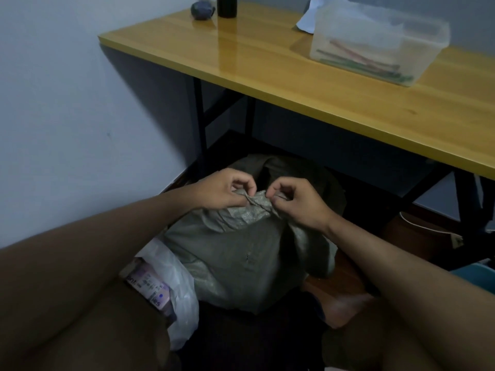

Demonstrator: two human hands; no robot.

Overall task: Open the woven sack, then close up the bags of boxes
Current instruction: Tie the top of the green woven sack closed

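- A grey-green woven sack [241, 253] sits on the floor between the person's knees, just in front of a yellow wooden table [294, 76] with black legs.
- The sack's mouth is bunched and twisted together at the top, where both hands meet.
- The left hand [222, 190] pinches the gathered fabric at the left of the bunch, fingers curled, thumb and fingertips pressed on the cloth.
- The right hand [300, 202] pinches the same bunch from the right, fingers curled tightly; a thin dark strand seems to lie under its fingertips, but it is too small to tell what it is.
- The two hands are close, a small gap between their knuckles.
- A white plastic bag [174, 285] lies to the left of the sack, touching its lower side; its mouth gapes open.
- Inside the bag a pinkish-purple printed box [150, 289] shows, lying on its side.
- On the table, towards the right, stands a clear plastic container [380, 41] holding long thin sticks in red and green.
- A sheet of white paper [308, 21] lies just behind the container.
- At the far left end of the tabletop stand a black cylinder [227, 6] and, beside it, a small dark rounded object [202, 11].
- The room is dim, with a pale wall to the left.
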